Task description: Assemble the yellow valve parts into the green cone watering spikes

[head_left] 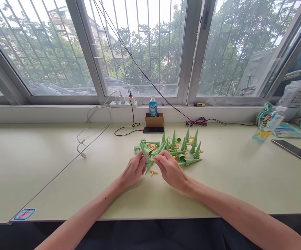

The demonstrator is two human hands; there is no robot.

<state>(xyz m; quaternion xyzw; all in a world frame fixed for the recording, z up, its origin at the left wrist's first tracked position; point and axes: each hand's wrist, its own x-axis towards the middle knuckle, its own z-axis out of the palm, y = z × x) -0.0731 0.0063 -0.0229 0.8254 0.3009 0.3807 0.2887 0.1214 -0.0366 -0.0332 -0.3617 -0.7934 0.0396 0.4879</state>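
My left hand point(136, 166) is closed around a green plastic spike point(145, 154), whose pointed tip leans up and to the left. Fingers of my right hand point(170, 168) pinch a small yellow valve point(153, 159) against the side of that spike's wider end. Whether the valve sits inside the spike is hidden by my fingers. On the table just below lies a loose yellow valve point(153, 172). Right behind my hands is a pile of green spikes point(175, 152), several standing point up and others lying down, with more yellow valves among them.
Behind the pile are a phone point(153, 130) on a cable and a small cardboard box point(154, 120) with a blue bottle point(153, 107). At right lie another phone point(295, 150) and a tilted drink bottle point(269, 125). A white cable point(81, 152) crosses the table seam at left.
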